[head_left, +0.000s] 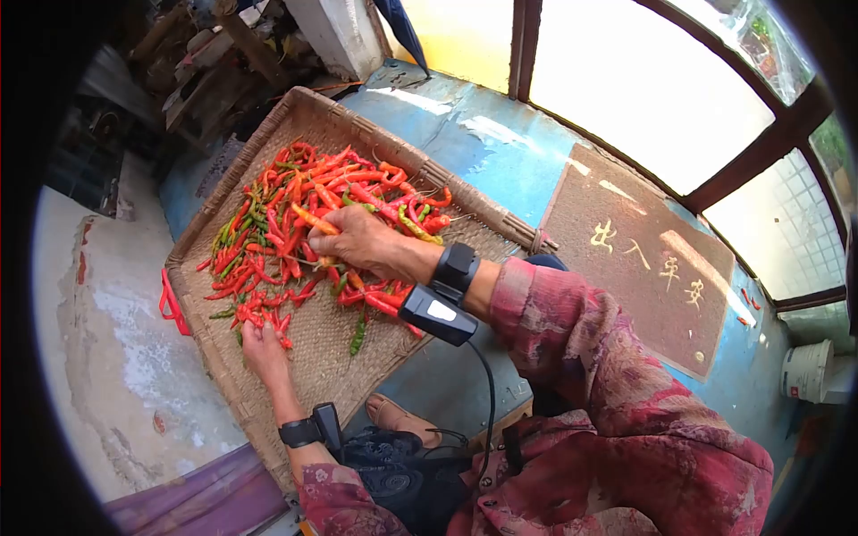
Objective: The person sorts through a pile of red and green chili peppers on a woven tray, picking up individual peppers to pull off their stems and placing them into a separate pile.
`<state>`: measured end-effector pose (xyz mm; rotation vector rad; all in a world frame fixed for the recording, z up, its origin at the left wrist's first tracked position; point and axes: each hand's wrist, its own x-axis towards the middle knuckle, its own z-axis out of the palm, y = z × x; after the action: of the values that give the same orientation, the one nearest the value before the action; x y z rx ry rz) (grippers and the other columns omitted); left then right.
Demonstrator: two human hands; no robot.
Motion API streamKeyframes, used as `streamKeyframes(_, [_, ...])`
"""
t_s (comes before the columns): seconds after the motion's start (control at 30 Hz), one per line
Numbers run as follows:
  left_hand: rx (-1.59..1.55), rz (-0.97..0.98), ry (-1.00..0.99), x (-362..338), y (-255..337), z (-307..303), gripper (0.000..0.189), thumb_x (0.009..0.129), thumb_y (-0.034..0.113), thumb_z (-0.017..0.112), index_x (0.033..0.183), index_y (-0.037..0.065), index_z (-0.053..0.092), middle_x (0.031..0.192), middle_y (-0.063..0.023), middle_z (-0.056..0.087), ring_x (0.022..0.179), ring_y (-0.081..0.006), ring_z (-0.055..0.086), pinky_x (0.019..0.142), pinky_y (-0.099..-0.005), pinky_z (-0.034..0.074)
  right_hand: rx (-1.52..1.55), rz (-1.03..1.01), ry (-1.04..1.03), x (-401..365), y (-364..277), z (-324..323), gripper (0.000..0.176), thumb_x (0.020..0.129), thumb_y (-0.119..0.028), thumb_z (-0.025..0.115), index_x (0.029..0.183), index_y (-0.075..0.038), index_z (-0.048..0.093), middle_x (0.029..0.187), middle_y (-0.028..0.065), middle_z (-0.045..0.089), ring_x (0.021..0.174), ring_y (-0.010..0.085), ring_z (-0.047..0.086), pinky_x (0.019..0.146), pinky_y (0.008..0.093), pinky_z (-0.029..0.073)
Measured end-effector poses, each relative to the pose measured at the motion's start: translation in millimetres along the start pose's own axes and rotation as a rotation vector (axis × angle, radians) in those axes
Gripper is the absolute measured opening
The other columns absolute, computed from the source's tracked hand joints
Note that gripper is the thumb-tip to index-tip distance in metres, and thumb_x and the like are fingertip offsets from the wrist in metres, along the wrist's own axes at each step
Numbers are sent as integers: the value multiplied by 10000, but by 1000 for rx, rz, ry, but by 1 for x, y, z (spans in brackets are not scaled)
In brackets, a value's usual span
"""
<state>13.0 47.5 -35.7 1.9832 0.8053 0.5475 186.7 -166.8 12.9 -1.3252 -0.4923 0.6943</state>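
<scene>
A heap of chili peppers (295, 196), mostly red with some orange and green, lies in a shallow woven tray (219, 357). My right hand (357, 239) reaches over the near side of the heap, its fingers curled around an orange chili pepper (315, 219) that sticks out to the left. Lower down, my left hand (265, 350) is at the bottom edge of the heap. Its fingertips close on a small red chili pepper (286, 342), partly hidden by the fingers. A green chili pepper (358, 333) lies on the weave between my hands.
To the right is a brown doormat (639, 259) on the blue floor, with a few loose chili peppers (751, 299) beyond it. A white bucket (807, 371) stands at the far right. Purple cloth (201, 496) lies lower left; something red (172, 304) hangs at the tray's left side.
</scene>
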Motion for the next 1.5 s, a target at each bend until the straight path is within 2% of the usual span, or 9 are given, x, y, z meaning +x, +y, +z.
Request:
streamKeyframes(0.13, [747,296,460,-6,7,4,494,818,126,556,1268,-21,415,1177,-242,459,1116,-377,428,955,-433,335,271,47,-5,-4,-12,-12,148,879,-191,588,900,-45,590,692,-9,551,541,66,493,416,204,380])
streamKeyframes(0.27, [460,297,-262,-19,17,46,538,806,138,587,1287,8,385,1158,-220,485,1099,-375,442,947,-429,350,370,113,-33,-9,-18,-4,174,886,-219,583,919,-48,578,678,-13,515,521,67,448,415,210,342])
streamKeyframes(0.37, [569,578,-265,-39,17,86,512,795,117,595,1262,27,405,1119,-206,515,1060,-366,469,906,-428,377,435,218,-62,-12,-19,0,177,882,-206,587,958,-48,567,659,-12,486,507,71,404,420,211,293])
streamKeyframes(0.67, [496,467,-352,-38,19,95,380,778,81,593,1130,9,470,951,-223,570,866,-419,535,801,-464,425,610,244,-239,-9,-10,7,186,864,-224,608,912,-52,554,725,21,578,532,81,553,379,197,414])
streamKeyframes(0.77, [394,418,-242,-37,25,89,290,822,137,576,1068,12,486,828,-168,585,743,-324,574,712,-407,459,660,208,-293,-8,-8,10,154,842,-131,621,934,-51,525,751,31,587,559,112,595,417,215,464])
streamKeyframes(0.87, [-198,-281,-360,-38,46,69,294,916,333,506,1018,58,484,759,-14,538,670,-55,498,584,-209,394,561,184,-264,-3,-2,14,155,829,-64,608,953,-36,519,761,43,591,544,124,592,419,226,472])
streamKeyframes(1.0, [-637,-197,-307,-43,49,57,275,895,320,542,1037,96,470,755,-8,537,638,-79,514,541,-214,397,333,200,-203,-1,8,20,187,801,-68,645,946,-13,542,690,47,578,528,117,562,430,232,462])
streamKeyframes(1.27, [-382,-120,-386,-65,65,61,292,922,348,503,973,60,513,723,-4,528,604,-74,479,537,-215,377,-294,-27,-160,-1,33,40,394,717,-280,751,868,37,573,646,100,557,629,177,571,466,326,454])
streamKeyframes(1.5, [-234,19,-321,-64,65,49,292,932,335,481,986,51,524,711,0,527,607,-67,472,536,-211,370,75,257,-274,-11,20,41,357,810,-311,659,716,9,530,562,68,493,418,143,451,346,290,335])
